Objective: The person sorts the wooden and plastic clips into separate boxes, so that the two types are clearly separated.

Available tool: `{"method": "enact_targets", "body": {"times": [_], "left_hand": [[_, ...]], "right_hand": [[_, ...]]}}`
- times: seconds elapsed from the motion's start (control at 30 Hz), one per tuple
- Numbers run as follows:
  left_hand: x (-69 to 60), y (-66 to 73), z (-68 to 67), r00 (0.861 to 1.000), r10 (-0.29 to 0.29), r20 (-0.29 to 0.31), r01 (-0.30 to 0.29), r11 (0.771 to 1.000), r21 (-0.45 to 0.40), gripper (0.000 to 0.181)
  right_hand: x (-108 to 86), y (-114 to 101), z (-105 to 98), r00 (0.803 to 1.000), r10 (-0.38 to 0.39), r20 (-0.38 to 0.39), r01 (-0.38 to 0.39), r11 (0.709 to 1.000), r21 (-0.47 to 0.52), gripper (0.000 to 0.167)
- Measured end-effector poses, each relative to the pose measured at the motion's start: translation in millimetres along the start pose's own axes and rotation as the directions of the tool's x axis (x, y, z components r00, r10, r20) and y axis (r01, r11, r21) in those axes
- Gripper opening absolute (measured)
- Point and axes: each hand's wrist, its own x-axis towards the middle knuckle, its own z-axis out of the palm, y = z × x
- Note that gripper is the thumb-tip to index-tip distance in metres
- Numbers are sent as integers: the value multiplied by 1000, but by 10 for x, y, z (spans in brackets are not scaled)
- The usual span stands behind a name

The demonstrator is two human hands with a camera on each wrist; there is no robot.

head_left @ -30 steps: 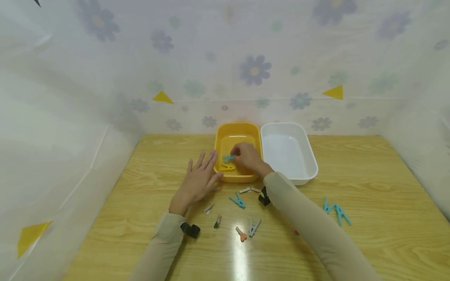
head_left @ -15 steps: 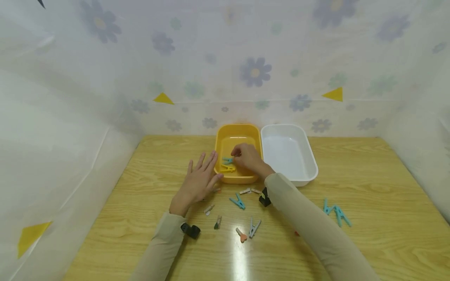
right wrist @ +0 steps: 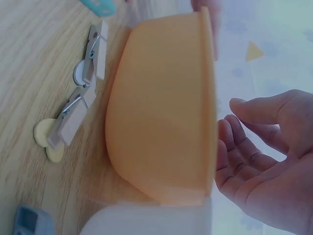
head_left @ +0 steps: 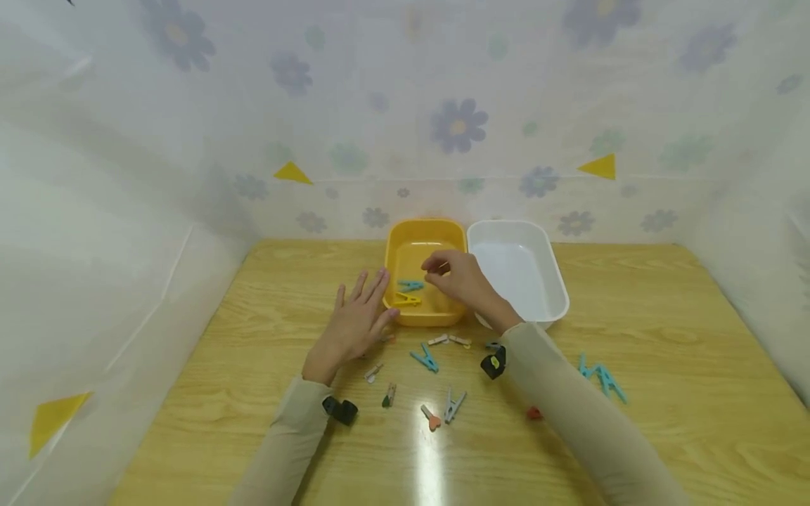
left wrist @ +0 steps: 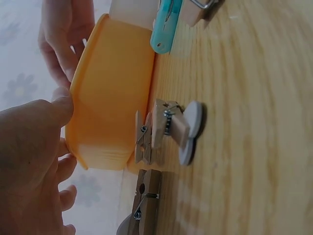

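Note:
My left hand [head_left: 351,330] rests with fingers spread along the left side of the orange-yellow bin [head_left: 425,320], its thumb touching the near rim. In the left wrist view, the left thumb [left wrist: 62,105] lies on the bin's edge. Over the bin hovers my right hand [head_left: 460,280], its fingers loosely bent with nothing between them; the right wrist view shows the right palm [right wrist: 288,171] holding nothing. Inside the bin lie a blue clothespin [head_left: 411,287] and a yellow clothespin [head_left: 408,301].
A white bin [head_left: 515,277] stands against the orange-yellow one. Several clothespins lie on the table: a blue one [head_left: 425,360], a grey one [head_left: 453,407], one with an orange heart [head_left: 432,419], small wooden ones [head_left: 438,340]. Turquoise clothespins [head_left: 609,383] lie right, near a red piece [head_left: 534,413].
My right hand has let go of the blue clothespin, which now lies in the orange-yellow bin, and has risen slightly to the right. The left hand keeps its place.

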Motion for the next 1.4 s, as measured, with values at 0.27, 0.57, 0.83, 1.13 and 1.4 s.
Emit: {"method": "enact_targets", "body": {"times": [0.27, 0.57, 0.83, 1.13, 1.4], "left_hand": [[33, -24, -17, 1000, 14, 0, -14, 1000, 4, 72], [-27, -69, -70, 1000, 9, 10, -8, 999, -39, 72], [-43, -76, -117, 999, 1, 42, 3, 996, -91, 74], [-30, -103, -116, 998, -12, 57, 16, 997, -81, 79], [-34, -83, -108, 998, -26, 49, 31, 996, -88, 78]], "right_hand": [[-344, -138, -230, 998, -48, -49, 51, 997, 50, 14], [-726, -133, -299, 994, -82, -74, 87, 994, 70, 16], [-1071, -24, -203, 995, -75, -73, 83, 990, 116, 18], [-1270, 76, -113, 996, -66, -58, 74, 984, 162, 16], [-1403, 147, 41, 996, -61, 63, 46, 977, 209, 20]]}}
